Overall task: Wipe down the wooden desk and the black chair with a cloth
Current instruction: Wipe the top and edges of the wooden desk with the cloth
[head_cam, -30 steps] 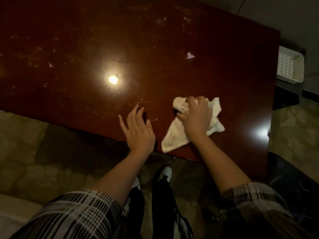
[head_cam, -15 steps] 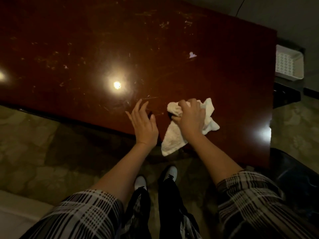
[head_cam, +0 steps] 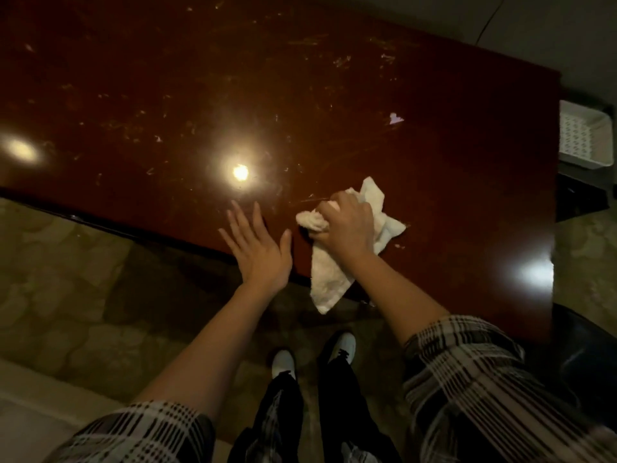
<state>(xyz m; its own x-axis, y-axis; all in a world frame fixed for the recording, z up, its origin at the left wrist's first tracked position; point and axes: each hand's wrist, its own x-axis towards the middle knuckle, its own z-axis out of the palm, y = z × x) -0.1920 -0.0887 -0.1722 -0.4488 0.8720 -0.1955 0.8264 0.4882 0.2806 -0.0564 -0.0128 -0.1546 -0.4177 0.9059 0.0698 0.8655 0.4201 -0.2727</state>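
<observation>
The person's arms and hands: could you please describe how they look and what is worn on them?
Both forearms are bare, with plaid sleeves in black, grey and white pushed up near the elbows. The left hand and right hand wear no gloves; no rings, watch or bracelets show in this dim light.

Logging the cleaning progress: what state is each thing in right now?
Left hand: flat, fingers spread, on the desk edge.
Right hand: grips the cloth.
Cloth: crumpled, one end hanging past the edge.
Desk: glossy, smudged.
White basket: upright, contents unclear.
</observation>
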